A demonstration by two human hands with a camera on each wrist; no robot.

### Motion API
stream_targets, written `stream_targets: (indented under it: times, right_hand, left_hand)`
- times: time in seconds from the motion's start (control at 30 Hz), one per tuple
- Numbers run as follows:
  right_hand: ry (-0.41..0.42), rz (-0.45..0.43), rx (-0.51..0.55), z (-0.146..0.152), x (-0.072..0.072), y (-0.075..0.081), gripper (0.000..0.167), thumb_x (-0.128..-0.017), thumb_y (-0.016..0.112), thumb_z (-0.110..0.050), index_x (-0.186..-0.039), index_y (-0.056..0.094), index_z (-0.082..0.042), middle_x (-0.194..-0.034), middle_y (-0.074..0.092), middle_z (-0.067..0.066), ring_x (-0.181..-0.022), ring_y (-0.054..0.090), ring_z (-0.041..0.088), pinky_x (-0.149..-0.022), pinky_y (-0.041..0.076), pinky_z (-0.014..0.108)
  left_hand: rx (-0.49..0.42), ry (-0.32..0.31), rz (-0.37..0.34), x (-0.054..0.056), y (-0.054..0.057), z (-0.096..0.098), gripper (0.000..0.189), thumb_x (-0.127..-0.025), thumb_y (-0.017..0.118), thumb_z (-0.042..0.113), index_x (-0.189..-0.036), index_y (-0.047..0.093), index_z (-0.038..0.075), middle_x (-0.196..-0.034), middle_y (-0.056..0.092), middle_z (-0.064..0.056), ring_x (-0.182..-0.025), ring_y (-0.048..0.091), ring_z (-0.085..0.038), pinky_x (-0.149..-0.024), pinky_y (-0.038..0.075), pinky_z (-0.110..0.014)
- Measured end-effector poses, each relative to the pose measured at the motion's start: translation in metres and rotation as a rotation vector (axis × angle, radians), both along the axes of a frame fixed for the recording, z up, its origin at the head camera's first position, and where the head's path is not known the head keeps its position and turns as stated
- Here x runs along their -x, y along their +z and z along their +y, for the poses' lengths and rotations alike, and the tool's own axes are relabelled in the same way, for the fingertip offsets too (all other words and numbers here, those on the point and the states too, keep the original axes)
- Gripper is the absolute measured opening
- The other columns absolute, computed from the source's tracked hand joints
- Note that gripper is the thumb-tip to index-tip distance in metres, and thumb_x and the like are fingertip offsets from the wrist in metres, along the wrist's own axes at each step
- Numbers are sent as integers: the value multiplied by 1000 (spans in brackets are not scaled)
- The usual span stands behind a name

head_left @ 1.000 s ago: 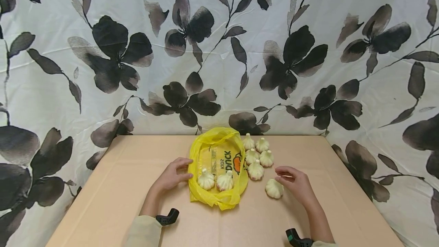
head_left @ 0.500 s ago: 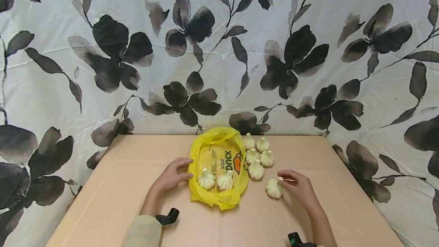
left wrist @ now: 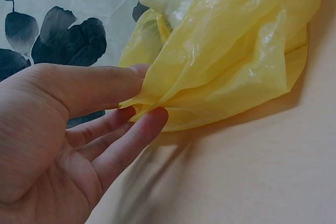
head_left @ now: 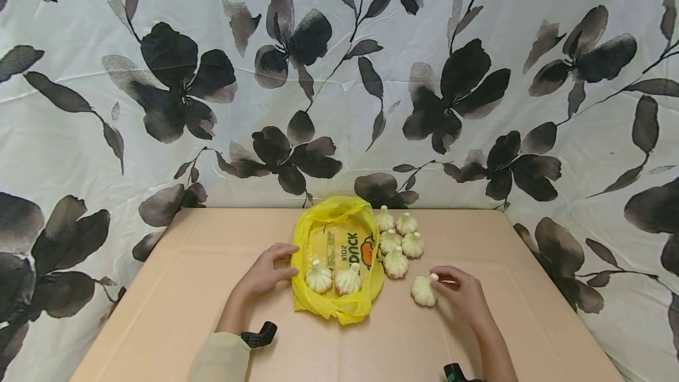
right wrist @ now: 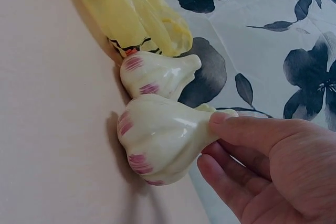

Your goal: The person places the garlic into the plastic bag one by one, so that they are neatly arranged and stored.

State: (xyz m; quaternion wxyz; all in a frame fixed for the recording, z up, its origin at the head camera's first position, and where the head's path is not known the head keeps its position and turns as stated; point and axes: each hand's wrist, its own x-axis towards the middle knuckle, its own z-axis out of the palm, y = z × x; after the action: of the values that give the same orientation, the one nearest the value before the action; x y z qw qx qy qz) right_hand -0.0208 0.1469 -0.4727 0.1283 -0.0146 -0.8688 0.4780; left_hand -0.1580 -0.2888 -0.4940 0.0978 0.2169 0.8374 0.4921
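A yellow plastic bag (head_left: 339, 317) lies open on the table with two garlic bulbs (head_left: 348, 279) inside. My left hand (head_left: 267, 270) is at its left rim, and in the left wrist view thumb and fingers pinch a fold of the plastic (left wrist: 210, 77). To the right of the bag, my right hand (head_left: 462, 295) holds a single garlic bulb (head_left: 424, 292) by its stem, between thumb and fingers. Seen from the right wrist, that bulb (right wrist: 157, 140) is pale and glossy with pink streaks, close to the table top. Fingers behind the stem are partly hidden.
Several more garlic bulbs (head_left: 395, 263) stand in a cluster against the bag's right side. The table (head_left: 297, 352) has a pale tan top. Its far edge meets a white cloth (head_left: 371, 181) with dark flowers.
My right hand has shifted slightly right and down and taken the lone garlic bulb by its stem. The left hand and the bag have stayed in place.
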Motion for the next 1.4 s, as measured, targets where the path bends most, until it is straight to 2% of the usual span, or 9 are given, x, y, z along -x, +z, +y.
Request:
stream_targets:
  times: [0.5, 0.73, 0.9, 1.07, 1.2, 1.37, 1.4]
  right_hand:
    - [-4, 48, -64, -3, 5, 3, 22, -84, 73, -6, -105, 72, -7, -101, 72, 9, -89, 62, -5, -77, 56, 16]
    - [9, 70, -78, -7, 6, 7, 25, -83, 72, -2, -106, 72, -8, -102, 72, 10, -90, 65, 3, -77, 57, 18]
    - [21, 87, -79, -9, 8, 10, 26, -82, 72, 0, -107, 72, -9, -104, 72, 9, -91, 64, 2, -78, 56, 17]
    - [16, 88, -69, -17, 2, 13, 26, -83, 71, -2, -108, 72, -9, -105, 71, 9, -92, 65, 5, -78, 56, 16]
    - [19, 106, -53, -25, -5, 18, 27, -83, 72, -2, -109, 72, -7, -107, 71, 10, -94, 67, 14, -79, 57, 19]
    - [37, 119, -31, -31, -4, 21, 27, -84, 71, -1, -110, 71, -5, -107, 71, 11, -95, 68, 19, -80, 57, 20]
    - [37, 117, -30, -34, -6, 26, 26, -84, 70, 0, -110, 71, -4, -107, 71, 13, -95, 68, 21, -80, 58, 22]
  left_hand:
    - [-7, -1, -8, -1, 0, 0, 55, -83, 75, 19, -133, 56, 6, -136, 52, -9, -123, 54, -31, -109, 40, -50]
    - [1, 5, -3, -1, -1, 1, 55, -83, 75, 19, -133, 57, 7, -136, 52, -8, -123, 54, -30, -109, 40, -50]
    - [0, 7, -1, -2, 0, 1, 55, -83, 75, 18, -133, 57, 7, -136, 52, -8, -123, 54, -30, -109, 40, -50]
    - [2, -12, -10, -4, 2, -4, 55, -83, 75, 19, -133, 57, 7, -136, 52, -8, -123, 54, -31, -109, 40, -50]
    - [3, -26, -15, -6, 3, -8, 55, -83, 75, 20, -134, 56, 7, -137, 52, -8, -123, 54, -30, -109, 40, -51]
    - [3, -29, -13, -6, 2, -8, 55, -83, 75, 20, -134, 56, 7, -137, 52, -8, -123, 54, -30, -109, 40, -51]
    - [5, -27, -13, -5, 1, -9, 56, -83, 75, 20, -134, 56, 7, -137, 52, -8, -123, 54, -30, -109, 40, -51]
